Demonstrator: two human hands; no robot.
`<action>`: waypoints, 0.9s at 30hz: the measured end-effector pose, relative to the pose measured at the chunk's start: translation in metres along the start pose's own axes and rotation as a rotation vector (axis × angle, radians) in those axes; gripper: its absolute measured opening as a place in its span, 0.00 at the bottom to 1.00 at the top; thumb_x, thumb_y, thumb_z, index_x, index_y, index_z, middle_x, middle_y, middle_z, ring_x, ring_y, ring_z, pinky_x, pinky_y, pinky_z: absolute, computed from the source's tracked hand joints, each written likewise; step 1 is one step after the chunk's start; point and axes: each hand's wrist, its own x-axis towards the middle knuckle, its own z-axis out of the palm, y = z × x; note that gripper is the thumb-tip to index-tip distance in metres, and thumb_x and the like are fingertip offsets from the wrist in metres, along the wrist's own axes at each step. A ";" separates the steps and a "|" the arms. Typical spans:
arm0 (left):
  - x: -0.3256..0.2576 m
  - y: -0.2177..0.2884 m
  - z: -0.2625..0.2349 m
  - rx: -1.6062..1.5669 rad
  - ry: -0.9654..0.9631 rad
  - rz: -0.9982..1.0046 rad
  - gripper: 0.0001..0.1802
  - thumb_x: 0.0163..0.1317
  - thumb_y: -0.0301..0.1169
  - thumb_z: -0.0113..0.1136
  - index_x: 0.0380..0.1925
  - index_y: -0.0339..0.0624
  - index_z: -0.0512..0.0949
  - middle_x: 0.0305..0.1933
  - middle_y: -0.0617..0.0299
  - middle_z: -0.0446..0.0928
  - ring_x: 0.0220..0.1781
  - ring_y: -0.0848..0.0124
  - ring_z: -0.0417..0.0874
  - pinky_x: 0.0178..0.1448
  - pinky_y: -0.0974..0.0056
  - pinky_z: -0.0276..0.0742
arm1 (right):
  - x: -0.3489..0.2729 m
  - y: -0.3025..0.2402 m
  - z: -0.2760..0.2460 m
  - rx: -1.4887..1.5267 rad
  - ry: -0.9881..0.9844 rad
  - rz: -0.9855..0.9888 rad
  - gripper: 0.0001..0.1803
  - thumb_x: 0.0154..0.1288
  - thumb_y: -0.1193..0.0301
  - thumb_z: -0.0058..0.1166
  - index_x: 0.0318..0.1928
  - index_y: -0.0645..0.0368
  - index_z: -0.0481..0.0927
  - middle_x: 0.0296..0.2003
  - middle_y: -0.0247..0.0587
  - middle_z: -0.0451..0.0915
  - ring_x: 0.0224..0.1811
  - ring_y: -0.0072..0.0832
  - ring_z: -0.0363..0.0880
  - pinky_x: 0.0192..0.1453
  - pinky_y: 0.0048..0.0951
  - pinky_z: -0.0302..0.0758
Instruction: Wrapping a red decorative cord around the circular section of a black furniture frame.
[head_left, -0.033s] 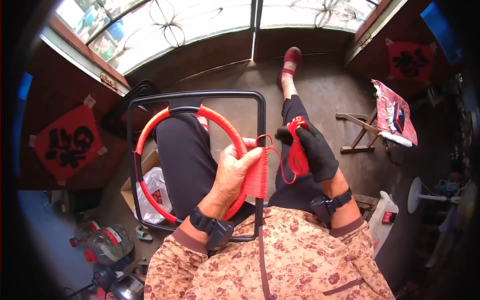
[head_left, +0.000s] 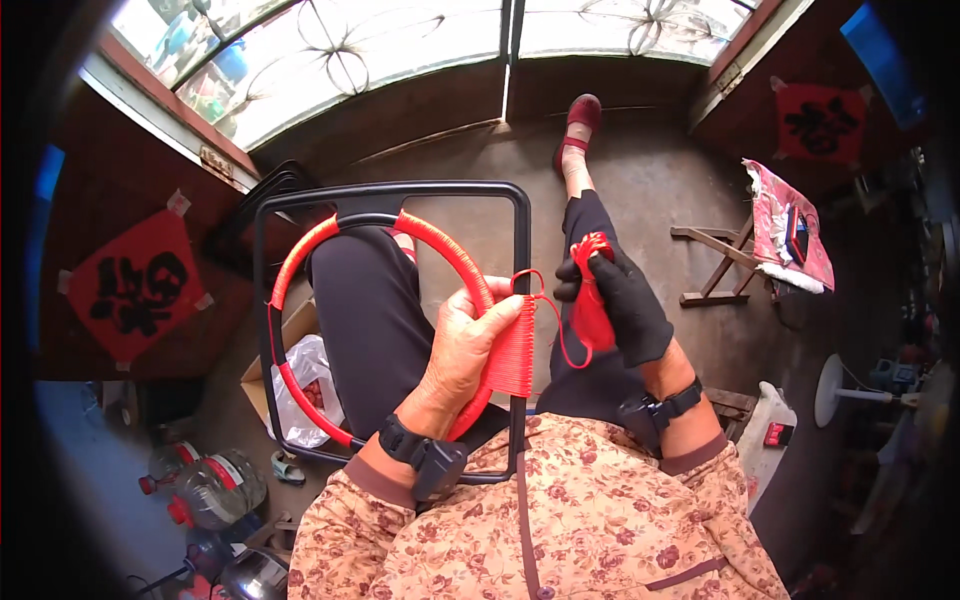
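Observation:
My bare left hand [head_left: 466, 335] closes round the right side of a ring [head_left: 306, 246] partly wrapped in red cord. Its thumb presses on tight red cord windings [head_left: 511, 350] that bind the ring to the right bar of a black rectangular frame [head_left: 522, 240]. The frame rests over my left thigh. To the right, my right hand [head_left: 630, 310], in a black glove, pinches the top of a bundle of red cord [head_left: 592, 315]. The bundle hangs blurred below the fingers. One loose red strand [head_left: 563, 335] loops from the windings to the bundle.
A folding stool [head_left: 795, 240] with a pink cover and a phone-like object stands at right. On the left lie a cardboard box with a white plastic bag [head_left: 308, 390] and several large clear bottles [head_left: 220, 490]. A glazed door [head_left: 400, 60] is ahead.
The red cord bundle under my right hand has swung slightly and blurred, and that hand has shifted a touch. My left hand, the ring and the frame stay in place.

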 end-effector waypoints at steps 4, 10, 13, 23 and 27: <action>0.001 -0.002 0.000 -0.024 0.000 0.022 0.10 0.63 0.29 0.62 0.42 0.39 0.74 0.36 0.62 0.80 0.33 0.77 0.81 0.40 0.72 0.80 | -0.017 -0.007 0.016 -0.221 -0.080 0.073 0.17 0.65 0.62 0.58 0.48 0.60 0.78 0.32 0.30 0.78 0.32 0.16 0.74 0.42 0.21 0.73; 0.001 -0.002 -0.003 0.020 0.002 0.028 0.10 0.64 0.28 0.61 0.42 0.37 0.76 0.35 0.62 0.80 0.34 0.77 0.82 0.41 0.72 0.80 | -0.016 -0.004 -0.007 -0.056 -0.092 -0.044 0.07 0.63 0.72 0.54 0.36 0.62 0.79 0.34 0.34 0.82 0.30 0.16 0.74 0.38 0.21 0.72; 0.001 -0.002 -0.004 0.046 0.002 0.029 0.10 0.64 0.28 0.62 0.42 0.36 0.76 0.36 0.61 0.81 0.35 0.76 0.82 0.42 0.71 0.80 | -0.022 -0.019 0.013 0.001 -0.148 -0.038 0.07 0.66 0.72 0.49 0.33 0.61 0.78 0.33 0.35 0.81 0.30 0.16 0.73 0.38 0.20 0.72; 0.005 -0.001 -0.002 -0.072 -0.001 -0.049 0.10 0.65 0.33 0.61 0.38 0.37 0.75 0.33 0.59 0.80 0.32 0.73 0.82 0.39 0.69 0.81 | -0.035 -0.034 0.022 0.201 -0.107 -0.147 0.10 0.69 0.64 0.48 0.36 0.57 0.75 0.23 0.34 0.74 0.21 0.18 0.70 0.27 0.21 0.67; 0.004 -0.004 -0.011 0.018 0.013 0.002 0.11 0.64 0.35 0.62 0.37 0.39 0.75 0.31 0.60 0.80 0.30 0.73 0.81 0.36 0.69 0.80 | -0.017 -0.033 -0.049 0.313 0.404 -0.242 0.13 0.71 0.61 0.47 0.43 0.56 0.77 0.25 0.32 0.74 0.24 0.19 0.70 0.29 0.23 0.70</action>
